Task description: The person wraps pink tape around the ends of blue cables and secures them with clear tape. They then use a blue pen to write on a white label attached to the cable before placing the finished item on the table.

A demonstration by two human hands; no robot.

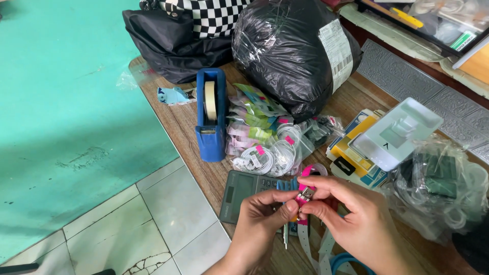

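Observation:
My left hand (257, 224) and my right hand (354, 216) meet over the front of a wooden table (178, 125). Together they pinch a small cable plug with a pink tag (305, 194), metal tip showing between the thumbs. Pale patterned straps (305, 242) hang down below the fingers. A grey calculator (238, 192) lies just under and left of my left hand. A blue coiled cable (346, 262) shows below my right wrist.
A blue tape dispenser (211, 117) stands beside a pile of bagged white cables (265, 150). Behind are a large black plastic parcel (290, 51) and a black bag (170, 43). Right: a white plastic tray (397, 132) on boxes, a clear bag of dark items (440, 188).

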